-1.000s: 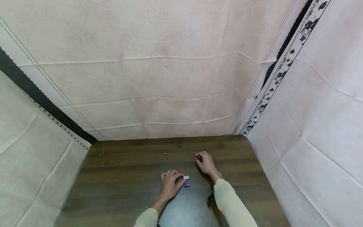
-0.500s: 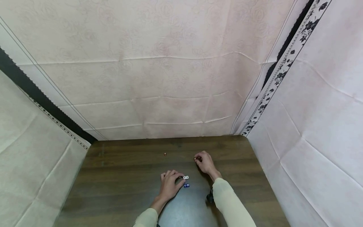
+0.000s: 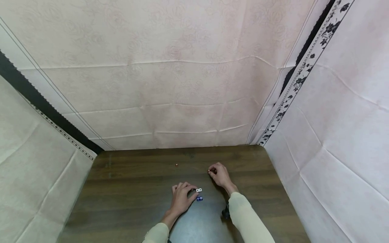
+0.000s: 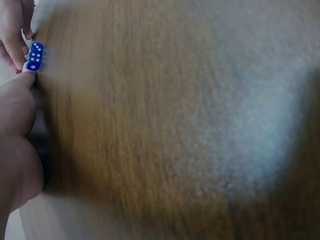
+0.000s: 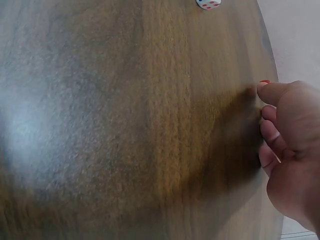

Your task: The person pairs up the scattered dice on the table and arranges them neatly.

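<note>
My left hand [image 3: 181, 197] rests on the table, thumb and index finger pinching the left end of a pair of white dice [image 3: 199, 190]. Close in front of these lies a pair of blue dice [image 3: 199, 198] with white pips, side by side. Farther right and back, my right hand [image 3: 221, 174] pinches a small red die [image 3: 208, 170] between thumb and index finger. In the right wrist view only a sliver of that red die [image 5: 265, 81] shows past the thumb. Another small red die [image 3: 176, 165] sits alone toward the back of the table.
The brown wood-grain table [image 3: 130, 189] has a rounded back right corner. Pale cloth hangs behind it [image 3: 182, 101] and along both sides. A dark device [image 3: 225, 213] is strapped under the right wrist.
My right hand lowers the red die very slightly toward the near side. The left hand and the dice beside it stay practically still.
</note>
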{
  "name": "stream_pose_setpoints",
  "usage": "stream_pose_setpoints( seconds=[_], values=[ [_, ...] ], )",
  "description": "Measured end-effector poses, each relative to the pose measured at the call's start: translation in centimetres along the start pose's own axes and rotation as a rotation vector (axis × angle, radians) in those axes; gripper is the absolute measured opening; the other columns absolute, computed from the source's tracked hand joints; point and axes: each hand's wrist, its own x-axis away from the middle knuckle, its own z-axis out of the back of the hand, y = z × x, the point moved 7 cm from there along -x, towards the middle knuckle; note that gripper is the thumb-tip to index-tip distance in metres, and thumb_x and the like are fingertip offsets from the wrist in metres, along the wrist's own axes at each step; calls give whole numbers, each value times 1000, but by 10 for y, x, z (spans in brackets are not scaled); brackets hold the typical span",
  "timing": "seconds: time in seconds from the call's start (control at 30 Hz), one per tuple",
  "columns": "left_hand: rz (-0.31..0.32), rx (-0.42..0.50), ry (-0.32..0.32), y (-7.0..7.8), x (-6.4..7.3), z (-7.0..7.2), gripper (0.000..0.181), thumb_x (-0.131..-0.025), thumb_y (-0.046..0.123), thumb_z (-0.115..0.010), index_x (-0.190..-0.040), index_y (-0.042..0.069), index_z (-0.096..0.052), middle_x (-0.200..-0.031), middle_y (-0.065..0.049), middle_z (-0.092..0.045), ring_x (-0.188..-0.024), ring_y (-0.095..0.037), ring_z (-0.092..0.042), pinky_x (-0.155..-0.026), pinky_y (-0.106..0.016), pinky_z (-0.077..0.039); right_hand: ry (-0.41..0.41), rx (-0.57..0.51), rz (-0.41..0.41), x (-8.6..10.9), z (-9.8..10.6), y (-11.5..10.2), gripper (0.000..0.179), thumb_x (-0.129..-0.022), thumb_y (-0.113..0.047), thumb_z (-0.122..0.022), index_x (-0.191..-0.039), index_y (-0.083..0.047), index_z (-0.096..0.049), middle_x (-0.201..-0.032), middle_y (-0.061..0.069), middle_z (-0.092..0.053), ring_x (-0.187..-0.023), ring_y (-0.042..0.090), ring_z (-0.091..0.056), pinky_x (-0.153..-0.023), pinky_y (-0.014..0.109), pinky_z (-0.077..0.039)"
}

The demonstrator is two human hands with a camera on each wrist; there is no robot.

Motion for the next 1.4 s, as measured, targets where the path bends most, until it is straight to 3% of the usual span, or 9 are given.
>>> stream_pose_setpoints(
  seconds=[0.77,1.07,1.4],
  values=[
    [15,1,-9,-4,1,-3,17,-97,35,-92,-112,31,-87,-103,9,-76,-99,-17,-61,-102,-53,-34,-34,-71,117,29,-6,-24,8,-107,-15,-79,-114,-15,-84,-111,-1,-75,-99,12,-67,-87,30,-58],
    [-7,-27,16,-1,0,0,17,-96,33,-93,-111,28,-87,-104,8,-76,-99,-17,-63,-100,-52,-35,-109,-23,155,38,-22,-37,9,-109,-20,-78,-115,-18,-84,-115,-3,-75,-105,13,-65,-93,36,-54],
    [-7,-10,16,-1,0,0,18,-95,32,-94,-111,25,-87,-104,7,-77,-99,-17,-63,-99,-51,-34,-107,12,194,39,-31,-40,5,-106,-17,-81,-109,-16,-84,-111,-2,-75,-101,14,-66,-90,35,-53]
  ],
)
